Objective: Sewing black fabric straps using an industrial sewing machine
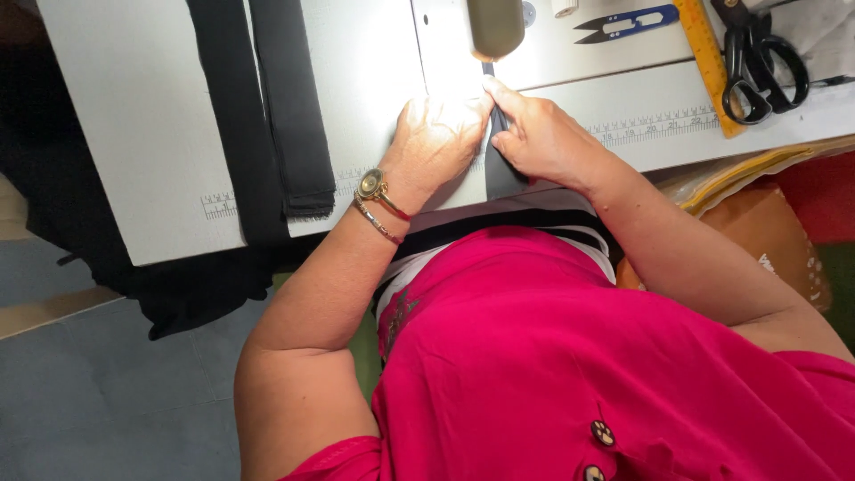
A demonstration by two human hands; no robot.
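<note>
Table: white sewing table (142,116), lamp-lit at twelve o'clock.
Strip: narrow black strip (501,169) under machine head (495,27), mostly unfed.
Grip: left hand (438,142) flat beside it; right hand (543,138) pinching strip.
Spare: black strips (267,107) at ten o'clock.

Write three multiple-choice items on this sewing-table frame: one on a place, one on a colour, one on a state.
1. Where do the large black scissors lie?
A. top right of the table
B. on the floor
C. in the left hand

2. What colour is the ruler beside them?
A. white
B. yellow
C. green

3. How is the narrow black fabric strip being handled?
A. left untouched
B. lifted off the table
C. pressed flat between both hands

Answers:
1 A, they rest at the table's far right edge.
2 B, its yellow face shows next to the blue thread snips.
3 C, the left hand and right hand both bear down on it under the machine's lamp.
</note>
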